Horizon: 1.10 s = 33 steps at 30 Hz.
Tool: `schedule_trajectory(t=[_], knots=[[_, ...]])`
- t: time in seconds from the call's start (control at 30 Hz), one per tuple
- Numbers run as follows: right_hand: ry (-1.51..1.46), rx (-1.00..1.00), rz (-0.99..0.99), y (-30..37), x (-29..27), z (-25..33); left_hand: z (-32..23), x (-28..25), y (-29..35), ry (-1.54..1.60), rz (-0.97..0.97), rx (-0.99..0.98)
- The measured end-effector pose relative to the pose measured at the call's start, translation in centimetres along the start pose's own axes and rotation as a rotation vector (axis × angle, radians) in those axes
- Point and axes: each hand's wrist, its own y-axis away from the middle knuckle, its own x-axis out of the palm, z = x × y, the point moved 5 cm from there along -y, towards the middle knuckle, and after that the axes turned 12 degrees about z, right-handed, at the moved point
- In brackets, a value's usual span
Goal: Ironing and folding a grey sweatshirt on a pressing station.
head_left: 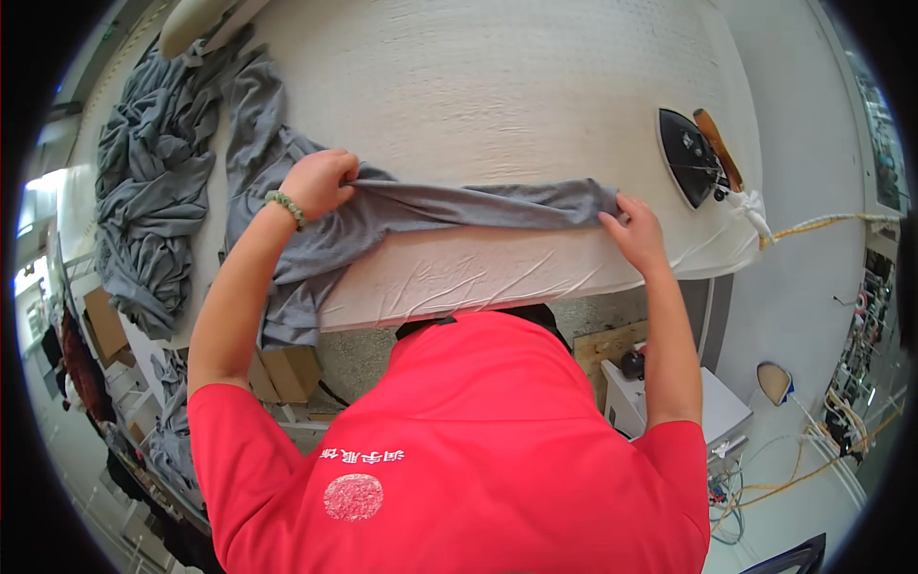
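A grey knit garment (359, 225) lies across the near part of a white padded ironing table (535, 105), with one sleeve stretched out to the right. My left hand (320, 184), with a green beaded band at the wrist, is closed on the cloth at the sleeve's upper end. At the cuff end, my right hand (636, 230) pinches the fabric between thumb and fingers. Between the two hands the sleeve is drawn out long and narrow. The rest of the garment is bunched to the left and hangs over the near edge.
An iron (688, 158) with a wooden handle rests at the table's right side, its yellowish cord (832, 225) running right. A heap of grey garments (158, 182) fills the left end. A pale padded arm (191, 24) juts in at the upper left. Below stand cardboard boxes (287, 373).
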Motion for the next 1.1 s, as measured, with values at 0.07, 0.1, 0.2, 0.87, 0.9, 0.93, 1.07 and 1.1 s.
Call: schedule_trajectory(t=[0.07,0.1,0.2,0.87,0.9,0.93,1.07,1.1], knots=[[-0.107,-0.058,0.006,-0.1,-0.9,1.2,-0.3,-1.1,2.2,0.114,-0.139,0.048],[-0.190,-0.013,0.017,0.3,-1.7,1.6,-0.7,-1.8,3.3,0.171,-0.205,0.084],[-0.411,0.102,0.111,2.3,-5.5,3.4,-0.9,-4.5,8.0,0.247,-0.284,-0.032],[-0.881,0.362,0.107,3.1,-1.4,-3.4,3.2,-5.2,-4.4,0.301,-0.147,-0.034],[-0.866,0.386,0.134,3.2,-2.6,-4.1,3.8,-5.6,-4.1,0.352,-0.195,-0.103],[-0.842,0.418,0.148,3.0,-3.2,-4.7,3.6,-5.6,-4.4,0.371,-0.177,-0.025],[-0.765,0.457,0.312,0.7,-1.6,-5.5,3.9,-4.3,-6.7,0.274,-0.290,-0.094],[-0.750,0.468,0.309,0.3,-0.8,-5.4,3.0,-3.8,-7.0,0.119,-0.408,-0.062]])
